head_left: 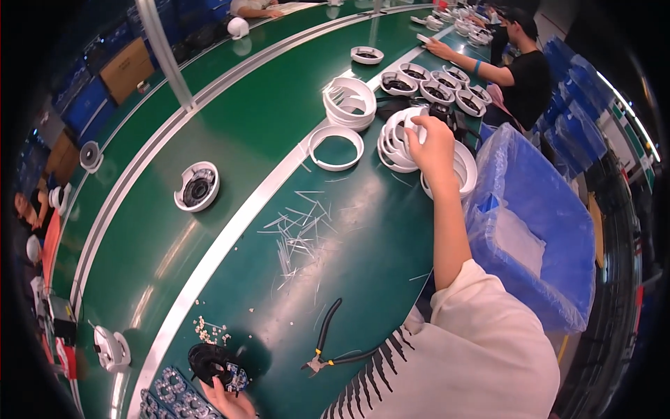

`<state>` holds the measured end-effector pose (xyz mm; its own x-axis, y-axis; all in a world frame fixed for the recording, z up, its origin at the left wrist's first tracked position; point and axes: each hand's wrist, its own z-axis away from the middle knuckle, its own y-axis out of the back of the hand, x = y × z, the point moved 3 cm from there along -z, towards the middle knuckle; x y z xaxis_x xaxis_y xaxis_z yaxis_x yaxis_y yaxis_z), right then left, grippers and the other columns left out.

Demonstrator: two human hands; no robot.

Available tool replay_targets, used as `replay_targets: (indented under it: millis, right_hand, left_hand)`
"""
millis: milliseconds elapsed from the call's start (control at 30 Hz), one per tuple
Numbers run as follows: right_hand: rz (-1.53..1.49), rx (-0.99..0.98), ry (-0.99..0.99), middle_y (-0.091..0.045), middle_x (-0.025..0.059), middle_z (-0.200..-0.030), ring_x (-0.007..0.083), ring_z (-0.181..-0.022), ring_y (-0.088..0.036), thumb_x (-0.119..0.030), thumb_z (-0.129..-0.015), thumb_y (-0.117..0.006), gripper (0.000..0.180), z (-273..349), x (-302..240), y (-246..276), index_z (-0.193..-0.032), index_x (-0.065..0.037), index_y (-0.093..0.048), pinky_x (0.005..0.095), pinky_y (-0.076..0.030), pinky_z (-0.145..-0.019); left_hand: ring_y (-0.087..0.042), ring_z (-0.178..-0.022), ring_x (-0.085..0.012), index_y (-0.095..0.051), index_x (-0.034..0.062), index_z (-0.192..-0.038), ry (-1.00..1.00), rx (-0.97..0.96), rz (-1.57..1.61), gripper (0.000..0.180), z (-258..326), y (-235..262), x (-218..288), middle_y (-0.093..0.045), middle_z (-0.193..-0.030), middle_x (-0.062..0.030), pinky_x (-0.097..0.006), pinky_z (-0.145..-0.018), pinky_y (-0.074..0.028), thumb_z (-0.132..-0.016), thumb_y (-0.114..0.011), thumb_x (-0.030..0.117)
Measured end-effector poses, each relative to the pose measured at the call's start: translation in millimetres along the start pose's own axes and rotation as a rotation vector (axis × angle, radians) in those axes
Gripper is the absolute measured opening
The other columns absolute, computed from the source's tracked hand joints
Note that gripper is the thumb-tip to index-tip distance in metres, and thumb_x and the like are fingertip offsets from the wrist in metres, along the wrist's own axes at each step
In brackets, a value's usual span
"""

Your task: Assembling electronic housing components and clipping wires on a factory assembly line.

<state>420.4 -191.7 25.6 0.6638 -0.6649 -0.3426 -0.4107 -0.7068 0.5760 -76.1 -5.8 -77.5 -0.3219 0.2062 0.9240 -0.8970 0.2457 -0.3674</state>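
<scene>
In my left hand (234,403), low at the left, is a round black plastic housing (208,359) with a small blue circuit board (237,377) on its side. My right arm stretches far forward. The right hand (434,150) has its thumb and fingers closed on a white plastic ring (399,133) at the top of a small stack. Beside that stack, partly behind my wrist, are more white rings (464,167). A pair of diagonal cutters (324,342) with black handles lies on the green bench in front of me.
Cut clear strips (296,234) litter the bench. Blue circuit boards (174,394) lie at lower left. White rings (349,105) are stacked ahead, near several assembled white housings (438,91). A blue lined bin (537,244) stands right. A co-worker (520,77) sits beyond; one white housing (197,187) rests on the belt.
</scene>
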Motion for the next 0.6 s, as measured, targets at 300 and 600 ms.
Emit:
replay_targets:
  millis: [300, 600]
  right_hand:
    - [0.203, -0.674, 0.399, -0.059, 0.0133, -0.071, 0.0293, -0.075, -0.057, -0.013, -0.062, -0.065, 0.012, 38, -37, -113, -0.068, -0.004, -0.061, 0.0401, -0.041, -0.073]
    - [-0.357, -0.703, 0.456, -0.05, 0.0086, -0.048, 0.0241, -0.041, -0.051, -0.016, -0.068, -0.065, 0.02, 97, -180, 15, -0.059, -0.006, -0.051, 0.0338, -0.039, -0.041]
  left_hand:
    - [-0.053, -0.096, -0.0176, -0.037, -0.0007, -0.12, 0.015, -0.013, 0.092, 0.039, -5, -2, 0, -0.051, -0.107, -0.01, -0.03, -0.082, -0.044, -0.083, -0.049, 0.006]
    - [-0.048, -0.106, -0.0203, -0.036, -0.0017, -0.118, -0.143, 0.124, 0.084, 0.037, 8, 15, 6, -0.047, -0.114, -0.0111, -0.032, -0.091, -0.037, -0.083, -0.049, 0.003]
